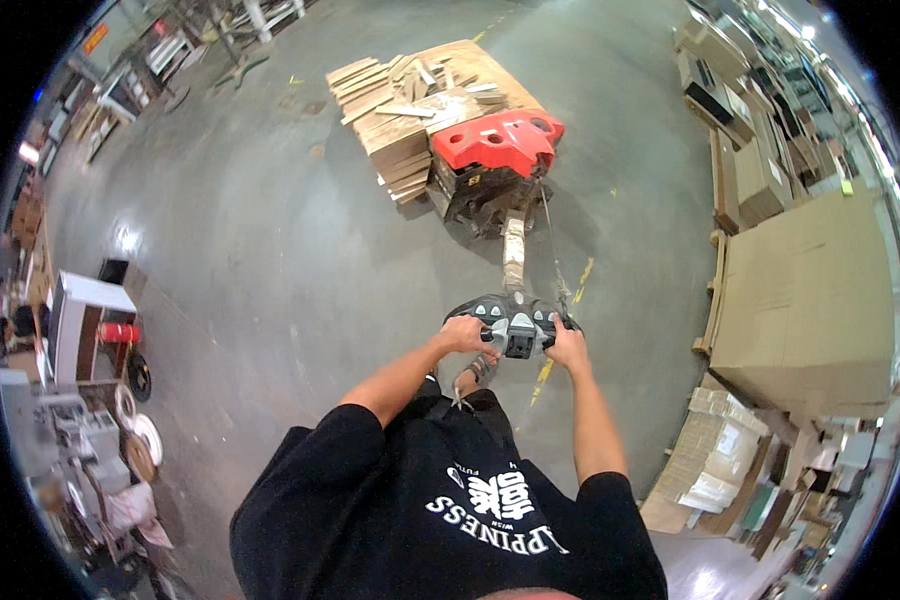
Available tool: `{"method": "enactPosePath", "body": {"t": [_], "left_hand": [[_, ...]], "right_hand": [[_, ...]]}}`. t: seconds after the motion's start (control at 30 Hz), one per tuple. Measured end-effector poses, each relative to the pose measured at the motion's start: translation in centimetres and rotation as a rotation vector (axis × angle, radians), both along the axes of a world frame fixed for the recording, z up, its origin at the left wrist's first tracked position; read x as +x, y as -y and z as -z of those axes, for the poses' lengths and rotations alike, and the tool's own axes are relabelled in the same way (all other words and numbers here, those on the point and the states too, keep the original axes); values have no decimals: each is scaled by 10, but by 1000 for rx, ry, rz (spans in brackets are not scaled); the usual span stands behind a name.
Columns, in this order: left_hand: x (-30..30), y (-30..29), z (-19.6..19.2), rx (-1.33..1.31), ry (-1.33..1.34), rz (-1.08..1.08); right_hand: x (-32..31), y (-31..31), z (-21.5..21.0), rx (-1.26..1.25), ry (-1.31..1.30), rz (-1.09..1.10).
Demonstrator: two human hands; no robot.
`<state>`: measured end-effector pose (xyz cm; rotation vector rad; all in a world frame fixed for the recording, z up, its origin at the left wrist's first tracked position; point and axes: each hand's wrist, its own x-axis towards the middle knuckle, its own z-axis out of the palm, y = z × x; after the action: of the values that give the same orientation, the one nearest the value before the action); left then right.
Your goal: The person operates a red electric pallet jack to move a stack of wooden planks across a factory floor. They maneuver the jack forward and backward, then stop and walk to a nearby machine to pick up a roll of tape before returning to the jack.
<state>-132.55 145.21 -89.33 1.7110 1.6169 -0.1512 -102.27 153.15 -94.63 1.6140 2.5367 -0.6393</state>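
Both my hands grip the black and grey control handle (520, 322) of a powered pallet truck. My left hand (467, 334) is wrapped round its left grip, and my right hand (567, 342) round the right one, thumb near the buttons. From the handle a tiller arm (514, 250) runs forward to the truck body with its red cover (500, 140). Behind that cover, a load of wooden boards (395, 150) is stacked, with loose strips (425, 85) scattered on top beside a broad flat panel (490, 65). A cable (552, 230) hangs between cover and handle.
Large cardboard boxes (810, 300) on pallets line the right side, with flattened cardboard (715, 450) nearer me. At left stand a white cabinet (85, 310), a red cylinder (120, 333), tape rolls (145, 437) and machinery (70, 440). A broken yellow line (543, 380) marks the grey floor.
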Motion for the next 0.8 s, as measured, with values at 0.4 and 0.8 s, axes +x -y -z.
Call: {"method": "enactPosePath", "body": {"t": [0.4,0.8], "left_hand": [[36,89,6,83,17,-21],[93,198,18,100,-6,-32]], "right_hand": [[42,86,-6,-17,-59,-30],[95,191,-14,-27,-11,-55]]}}
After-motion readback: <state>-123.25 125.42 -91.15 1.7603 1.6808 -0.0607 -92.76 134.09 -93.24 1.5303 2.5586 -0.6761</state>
